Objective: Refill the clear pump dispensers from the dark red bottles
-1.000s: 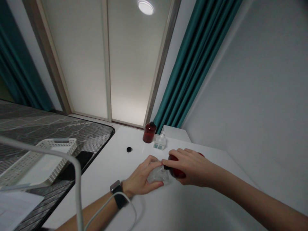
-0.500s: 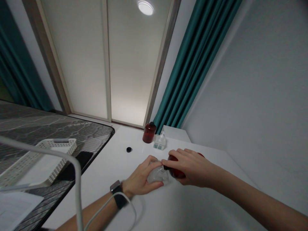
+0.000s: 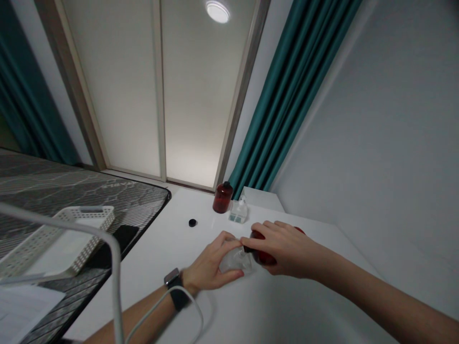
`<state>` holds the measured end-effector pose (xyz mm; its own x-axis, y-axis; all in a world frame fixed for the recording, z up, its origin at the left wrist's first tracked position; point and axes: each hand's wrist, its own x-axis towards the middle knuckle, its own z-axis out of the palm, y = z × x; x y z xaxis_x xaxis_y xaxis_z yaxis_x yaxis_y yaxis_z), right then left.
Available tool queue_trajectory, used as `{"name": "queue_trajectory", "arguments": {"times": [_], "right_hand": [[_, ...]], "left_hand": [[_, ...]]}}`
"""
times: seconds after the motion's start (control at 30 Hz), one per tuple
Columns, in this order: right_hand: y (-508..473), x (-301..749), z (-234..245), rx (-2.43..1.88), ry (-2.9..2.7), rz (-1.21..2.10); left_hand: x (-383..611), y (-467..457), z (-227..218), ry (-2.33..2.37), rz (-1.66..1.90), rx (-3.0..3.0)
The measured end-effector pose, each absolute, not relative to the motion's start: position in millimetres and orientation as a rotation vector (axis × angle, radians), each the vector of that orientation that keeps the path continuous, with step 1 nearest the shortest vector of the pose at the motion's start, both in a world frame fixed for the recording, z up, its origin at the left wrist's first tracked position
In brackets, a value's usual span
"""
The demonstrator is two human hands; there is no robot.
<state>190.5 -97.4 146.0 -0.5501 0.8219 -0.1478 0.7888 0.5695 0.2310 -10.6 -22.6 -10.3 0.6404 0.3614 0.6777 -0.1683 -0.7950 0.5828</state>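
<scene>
My right hand [image 3: 281,248] is wrapped round a dark red see-through bottle [image 3: 263,258], which is tipped on its side with its black neck pointing left. Under that neck stands a clear container [image 3: 236,260] on the white table. My left hand [image 3: 215,267] curves round the clear container from the left, thumb in front and fingers behind. The tips of both hands meet near the bottle's neck. Whether liquid flows between the two cannot be made out. A small black cap [image 3: 192,222] lies on the table, left of and beyond my hands.
A second red bottle [image 3: 223,197] with a black top stands at the back, beside a clear pump bottle [image 3: 239,210] and a white box [image 3: 263,198]. At left are a white basket [image 3: 75,258], a black flat object [image 3: 125,236] and paper [image 3: 28,310]. A white cable [image 3: 114,258] crosses the foreground.
</scene>
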Motion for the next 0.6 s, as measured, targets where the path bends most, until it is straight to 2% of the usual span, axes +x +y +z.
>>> {"name": "queue_trajectory", "arguments": {"times": [0.6], "right_hand": [[-97.3,190.2,147.2,1.328,2.562,0.229]], "left_hand": [[-10.5,-23.6,-8.6,0.161,1.117,2.238]]}}
